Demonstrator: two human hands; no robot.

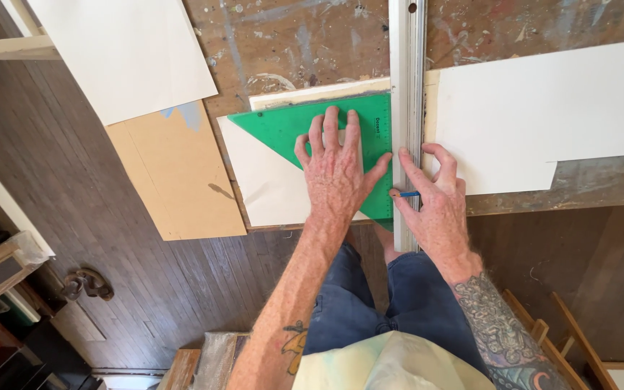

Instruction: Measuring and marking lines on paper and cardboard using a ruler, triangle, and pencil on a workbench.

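My left hand [335, 170] lies flat with spread fingers on a green plastic set square [290, 128], pressing it onto a white sheet [269, 188] on the workbench. The set square's right edge butts against a long metal straightedge [407, 87] that runs from the top of the view down past the bench edge. My right hand [435, 198] rests over the straightedge's lower part and holds a blue pencil [407, 193], whose tip points left at the set square's edge.
A paint-spattered workbench [290, 43] carries a large white sheet [543, 115] at right, another white board [124, 50] at upper left and a brown board [171, 173] overhanging the edge. Dark wooden floor [110, 274] lies below; wooden frames [565, 332] stand at lower right.
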